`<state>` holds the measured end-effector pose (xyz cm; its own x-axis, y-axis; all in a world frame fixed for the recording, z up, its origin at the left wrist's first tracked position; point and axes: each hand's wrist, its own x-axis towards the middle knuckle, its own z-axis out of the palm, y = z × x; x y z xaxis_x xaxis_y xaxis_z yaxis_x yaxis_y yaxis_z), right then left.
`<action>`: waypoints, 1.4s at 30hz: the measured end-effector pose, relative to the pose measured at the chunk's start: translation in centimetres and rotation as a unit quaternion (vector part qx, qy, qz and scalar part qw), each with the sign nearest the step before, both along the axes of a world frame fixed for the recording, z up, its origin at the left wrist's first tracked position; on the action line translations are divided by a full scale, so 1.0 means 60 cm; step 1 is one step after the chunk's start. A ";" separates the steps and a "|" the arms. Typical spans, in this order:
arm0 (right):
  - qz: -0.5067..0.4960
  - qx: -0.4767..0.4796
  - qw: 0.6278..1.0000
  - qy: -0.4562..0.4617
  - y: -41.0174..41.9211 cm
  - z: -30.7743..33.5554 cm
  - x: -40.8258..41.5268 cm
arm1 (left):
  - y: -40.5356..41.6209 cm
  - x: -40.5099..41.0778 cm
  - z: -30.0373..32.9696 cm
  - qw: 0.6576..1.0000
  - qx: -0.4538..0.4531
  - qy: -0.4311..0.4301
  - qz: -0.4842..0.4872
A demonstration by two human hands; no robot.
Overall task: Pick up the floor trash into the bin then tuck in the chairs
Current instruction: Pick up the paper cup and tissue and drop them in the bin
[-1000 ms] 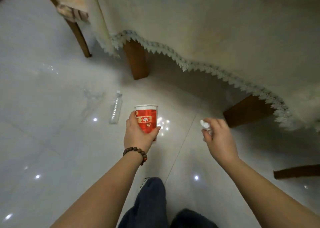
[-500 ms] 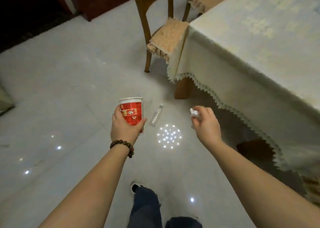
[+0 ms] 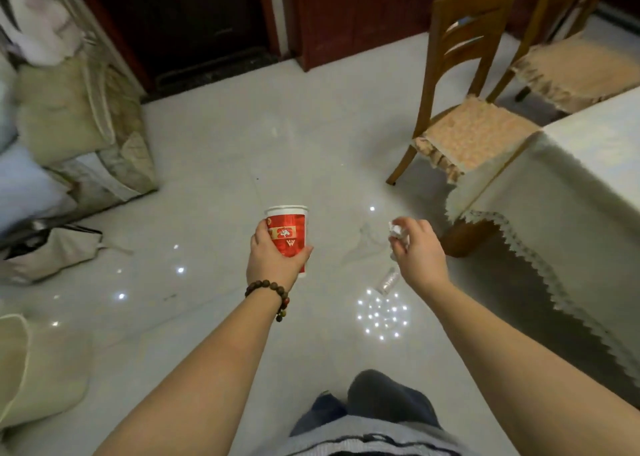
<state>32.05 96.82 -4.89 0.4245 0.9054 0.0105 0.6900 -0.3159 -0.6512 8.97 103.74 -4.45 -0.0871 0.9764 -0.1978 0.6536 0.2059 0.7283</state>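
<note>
Above the pale floor (image 3: 214, 165) our left hand (image 3: 273, 260) wraps the upright red cup (image 3: 288, 236); our right hand (image 3: 417, 251) pinches a crumpled white scrap (image 3: 396, 230). Below it lies a clear bottle (image 3: 387, 281); two chairs (image 3: 464, 109) stand far right.

A red cup (image 3: 287, 237) with white rim, glossy white floor (image 3: 214, 165), cream lace-edged tablecloth (image 3: 540, 192), brown wooden chairs (image 3: 460, 40) with tan cushions.
</note>
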 end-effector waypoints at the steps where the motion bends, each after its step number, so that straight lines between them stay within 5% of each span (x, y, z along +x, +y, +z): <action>1: 0.008 0.006 1.000 -0.005 0.022 0.002 -0.005 | 0.020 -0.007 0.002 1.000 0.004 0.001 0.004; 9: 0.025 0.017 1.000 0.002 0.229 -0.012 -0.006 | 0.218 -0.005 -0.012 1.000 0.022 0.010 -0.004; 17: -0.031 0.010 0.999 0.016 0.539 -0.024 0.070 | 0.558 0.071 -0.002 0.998 0.031 0.019 -0.047; 42: -0.185 -0.005 0.983 0.002 1.430 -0.007 0.422 | 1.575 0.516 0.026 0.967 0.034 0.016 -0.250</action>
<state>57.39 182.61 -5.31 0.7251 0.6887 0.0003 0.5244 -0.5518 -0.6485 39.94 198.26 -2.86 0.3953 0.9084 -0.1364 0.6816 -0.1905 0.7065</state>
